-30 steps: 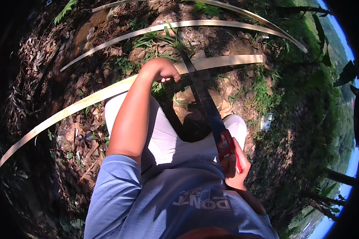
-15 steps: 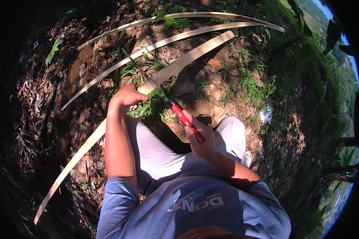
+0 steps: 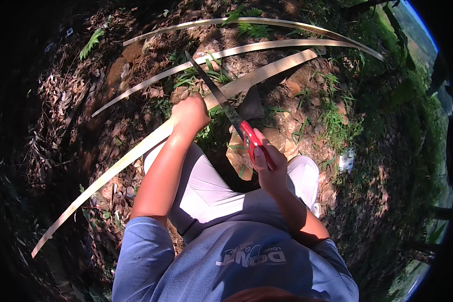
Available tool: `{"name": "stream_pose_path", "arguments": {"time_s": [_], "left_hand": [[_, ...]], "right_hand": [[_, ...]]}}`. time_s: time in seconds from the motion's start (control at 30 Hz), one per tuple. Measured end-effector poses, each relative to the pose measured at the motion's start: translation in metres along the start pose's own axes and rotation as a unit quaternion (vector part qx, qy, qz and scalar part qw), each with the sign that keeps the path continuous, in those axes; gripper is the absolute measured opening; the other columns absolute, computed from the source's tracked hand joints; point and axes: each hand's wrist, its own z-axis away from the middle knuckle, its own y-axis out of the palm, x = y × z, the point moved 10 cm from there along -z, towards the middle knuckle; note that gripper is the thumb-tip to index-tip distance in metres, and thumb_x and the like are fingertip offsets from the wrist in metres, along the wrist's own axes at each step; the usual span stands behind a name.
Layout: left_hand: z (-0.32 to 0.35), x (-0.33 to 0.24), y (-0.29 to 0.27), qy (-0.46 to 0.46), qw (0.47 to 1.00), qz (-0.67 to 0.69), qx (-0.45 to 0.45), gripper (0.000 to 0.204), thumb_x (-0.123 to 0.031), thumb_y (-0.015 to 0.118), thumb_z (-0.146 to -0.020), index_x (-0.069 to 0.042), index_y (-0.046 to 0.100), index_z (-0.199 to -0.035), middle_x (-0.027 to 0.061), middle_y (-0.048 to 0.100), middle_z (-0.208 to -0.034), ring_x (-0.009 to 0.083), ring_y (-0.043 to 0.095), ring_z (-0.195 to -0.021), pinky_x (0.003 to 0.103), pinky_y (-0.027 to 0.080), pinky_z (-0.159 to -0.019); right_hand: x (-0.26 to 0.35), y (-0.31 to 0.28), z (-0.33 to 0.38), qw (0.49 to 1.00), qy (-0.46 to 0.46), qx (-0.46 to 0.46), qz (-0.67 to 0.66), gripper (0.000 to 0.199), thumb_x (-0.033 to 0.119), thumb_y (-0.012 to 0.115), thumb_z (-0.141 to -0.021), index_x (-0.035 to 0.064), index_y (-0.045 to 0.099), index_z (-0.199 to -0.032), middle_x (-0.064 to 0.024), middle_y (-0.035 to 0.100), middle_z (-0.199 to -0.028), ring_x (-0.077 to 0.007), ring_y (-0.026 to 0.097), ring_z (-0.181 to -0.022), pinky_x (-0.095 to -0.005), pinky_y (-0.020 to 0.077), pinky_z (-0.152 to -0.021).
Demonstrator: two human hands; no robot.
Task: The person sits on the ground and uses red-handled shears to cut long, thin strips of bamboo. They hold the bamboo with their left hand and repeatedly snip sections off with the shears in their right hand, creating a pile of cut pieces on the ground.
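Note:
My left hand (image 3: 190,116) is closed round a long, pale, flat strip (image 3: 136,151) of wood or bamboo. One end of the strip runs down to the lower left; the other slants up to the right past my knees. In my right hand (image 3: 271,163) is the red handle (image 3: 251,143) of what looks like a pruning saw. Its long, dark, tapering blade (image 3: 214,90) lies across the strip just right of my left fist, tip pointing to the upper left. Whether the blade touches the strip I cannot tell.
Beyond lie two more pale strips, a middle one (image 3: 176,70) and a far one (image 3: 267,21). A dark stone (image 3: 251,104) sits behind the blade. At right are grass tufts (image 3: 337,123) and a white packet (image 3: 346,161). Dry leaves cover much of the ground.
My left hand has turned knuckles up and wrapped fully round the strip. The saw has rolled, so the blade's broad side shows. The whole view has shifted slightly.

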Motion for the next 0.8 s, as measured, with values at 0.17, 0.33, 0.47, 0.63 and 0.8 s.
{"name": "stream_pose_path", "arguments": {"time_s": [0.17, 0.33, 0.47, 0.63, 0.8], "left_hand": [[0.006, -0.004, -0.010, -0.043, 0.998, -0.018, 0.037, 0.034, -0.025, 0.076, -0.088, -0.002, 0.075, -0.112, 0.0205, 0.078, -0.114, 0.0373, 0.077, -0.107, 0.047, 0.061, -0.092], [-0.003, 0.008, -0.002, -0.099, 0.993, -0.012, 0.059, 0.035, -0.027, 0.075, -0.089, -0.003, 0.080, -0.114, 0.0201, 0.078, -0.121, 0.0350, 0.076, -0.112, 0.044, 0.061, -0.096], [-0.001, 0.006, -0.002, -0.097, 0.993, 0.003, 0.063, 0.033, -0.023, 0.071, -0.089, -0.003, 0.080, -0.113, 0.0211, 0.078, -0.120, 0.0362, 0.076, -0.112, 0.044, 0.061, -0.097], [0.007, 0.001, -0.010, -0.060, 0.997, 0.009, 0.054, 0.030, -0.018, 0.068, -0.087, -0.001, 0.081, -0.109, 0.0239, 0.078, -0.116, 0.0391, 0.076, -0.109, 0.045, 0.060, -0.096], [0.001, 0.002, -0.003, -0.056, 0.998, 0.008, 0.037, 0.028, -0.015, 0.065, -0.089, 0.000, 0.081, -0.107, 0.0234, 0.078, -0.114, 0.0393, 0.078, -0.104, 0.047, 0.062, -0.090]], "right_hand": [[-0.016, -0.004, -0.005, 0.997, 0.057, 0.017, -0.053, 0.044, 0.020, 0.061, -0.110, 0.0008, 0.060, -0.149, -0.0089, 0.077, -0.120, -0.0093, 0.070, -0.096, -0.0241, 0.0537, -0.088], [-0.007, -0.022, 0.002, 0.992, 0.076, 0.025, -0.096, 0.045, 0.017, 0.057, -0.111, -0.0046, 0.057, -0.151, -0.0024, 0.073, -0.098, -0.0054, 0.060, -0.073, -0.0235, 0.0510, -0.069], [0.008, -0.064, 0.049, 0.989, 0.126, 0.016, -0.081, 0.048, 0.014, 0.057, -0.110, -0.0072, 0.054, -0.152, -0.0008, 0.068, -0.086, -0.0033, 0.052, -0.064, -0.0215, 0.0453, -0.061], [0.022, -0.097, 0.090, 0.997, 0.076, 0.017, -0.016, 0.047, 0.012, 0.056, -0.107, -0.0089, 0.057, -0.149, -0.0003, 0.066, -0.080, -0.0038, 0.050, -0.063, -0.0212, 0.0451, -0.063], [0.007, -0.071, 0.046, 0.995, 0.094, 0.024, -0.037, 0.046, 0.013, 0.056, -0.107, -0.0034, 0.059, -0.151, -0.0013, 0.067, -0.087, -0.0033, 0.051, -0.066, -0.0214, 0.0459, -0.064]]}}
